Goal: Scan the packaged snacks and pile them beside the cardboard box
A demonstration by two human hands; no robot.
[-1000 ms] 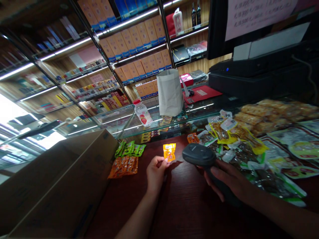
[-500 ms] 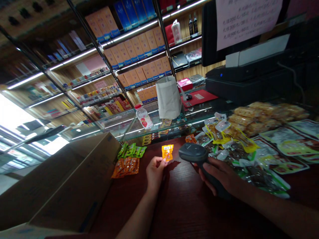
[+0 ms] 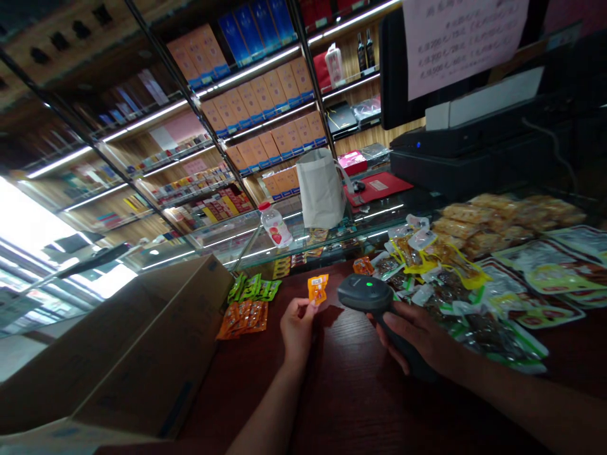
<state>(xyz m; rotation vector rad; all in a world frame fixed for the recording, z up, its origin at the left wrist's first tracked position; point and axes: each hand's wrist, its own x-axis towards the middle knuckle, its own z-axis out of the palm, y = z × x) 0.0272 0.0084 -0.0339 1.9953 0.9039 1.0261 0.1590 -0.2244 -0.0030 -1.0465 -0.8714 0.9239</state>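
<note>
Pinched by its lower edge, a small orange snack packet (image 3: 317, 288) stands up in my left hand (image 3: 298, 325), its pale label facing me. My right hand (image 3: 417, 332) is wrapped round the handle of a dark grey barcode scanner (image 3: 364, 292), whose head points left toward the packet, a short gap apart. A green light glows on top of the scanner. Left of my left hand lie orange packets (image 3: 244, 318) in a row, with green packets (image 3: 253, 287) just behind them. One more orange packet (image 3: 363, 265) rests beyond the scanner.
An open cardboard box (image 3: 142, 341) stands at the left of the dark wooden counter (image 3: 341, 392). Bagged snacks (image 3: 441, 272) and flat packs cover the right side. Behind are a plastic bottle (image 3: 275, 225), a white bag (image 3: 321, 189) and a black till (image 3: 455, 164).
A green light has come on atop the scanner. The packet in my left hand has tilted slightly; both hands stay in nearly the same place. The view has shifted a little.
</note>
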